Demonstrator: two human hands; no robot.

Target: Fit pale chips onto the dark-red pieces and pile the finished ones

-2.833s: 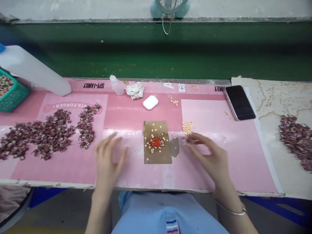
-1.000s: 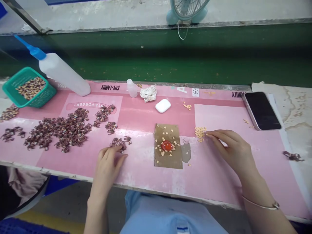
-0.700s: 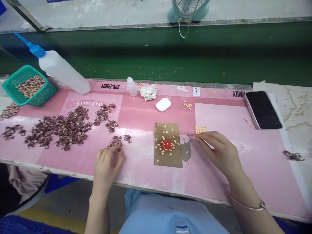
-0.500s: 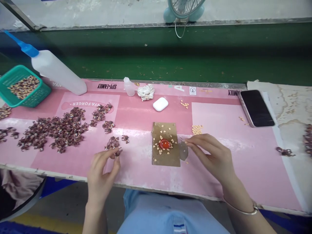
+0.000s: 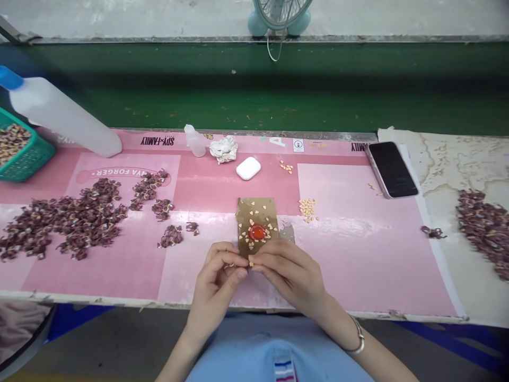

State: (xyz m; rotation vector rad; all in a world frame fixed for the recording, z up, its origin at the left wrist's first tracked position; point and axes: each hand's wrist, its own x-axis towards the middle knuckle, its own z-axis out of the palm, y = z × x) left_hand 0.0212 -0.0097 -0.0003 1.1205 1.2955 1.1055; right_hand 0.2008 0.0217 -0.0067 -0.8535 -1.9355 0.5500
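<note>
My left hand [image 5: 218, 284] and my right hand [image 5: 294, 271] meet at the near edge of a tan card [image 5: 243, 209]. The right fingertips pinch a tiny cream heart-shaped piece [image 5: 251, 263]. My left hand is closed in a pinch against it; the small maroon claw clip it took is mostly hidden by the fingers. On the card, a glossy red round piece [image 5: 257, 232] sits among scattered cream hearts. To the left lie a small cluster of maroon claw clips [image 5: 170, 236] and one lone clip [image 5: 192, 228].
A large pile of clips [image 5: 87, 212] spreads left, near a green basket [image 5: 35, 156] and a big white bottle [image 5: 66, 114]. Beyond the card are a small bottle [image 5: 194, 141], crumpled paper [image 5: 224, 149] and a white case [image 5: 248, 168]. Right are cream hearts [image 5: 307, 210], a phone [image 5: 392, 170] and more clips [image 5: 483, 228].
My left hand has left the clip cluster and moved right. My right hand has come left from beside the card, and both now meet at its near edge. The view has shifted right.
</note>
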